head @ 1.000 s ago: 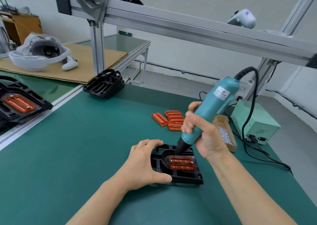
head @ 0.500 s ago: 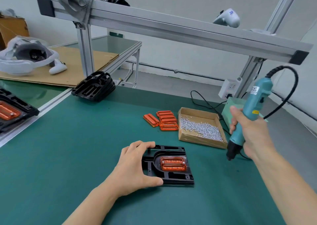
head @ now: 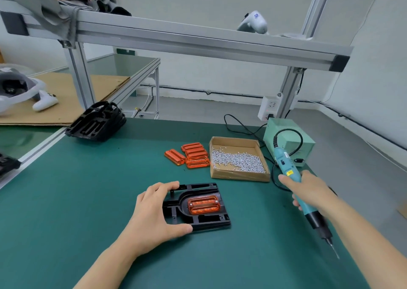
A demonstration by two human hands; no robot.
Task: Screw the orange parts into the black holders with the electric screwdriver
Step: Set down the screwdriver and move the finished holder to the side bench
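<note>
A black holder (head: 199, 219) lies flat on the green mat with an orange part (head: 204, 204) seated in its recess, screw heads showing at the part's corners. My left hand (head: 157, 216) grips the holder's left edge, thumb at the front and fingers at the back. My right hand (head: 309, 189) holds the teal electric screwdriver (head: 286, 167) to the right of the holder, low over the mat, its bit pointing down toward me. Several loose orange parts (head: 191, 155) lie behind the holder.
An open cardboard box of screws (head: 239, 175) sits behind right. The green power supply (head: 290, 141) and its cables stand at the back right. A stack of black holders (head: 97, 122) sits at the back left. An aluminium frame beam (head: 198, 42) spans overhead.
My right hand has carried the screwdriver off the orange part, out to the right and down near the mat. My left hand keeps its grip on the holder.
</note>
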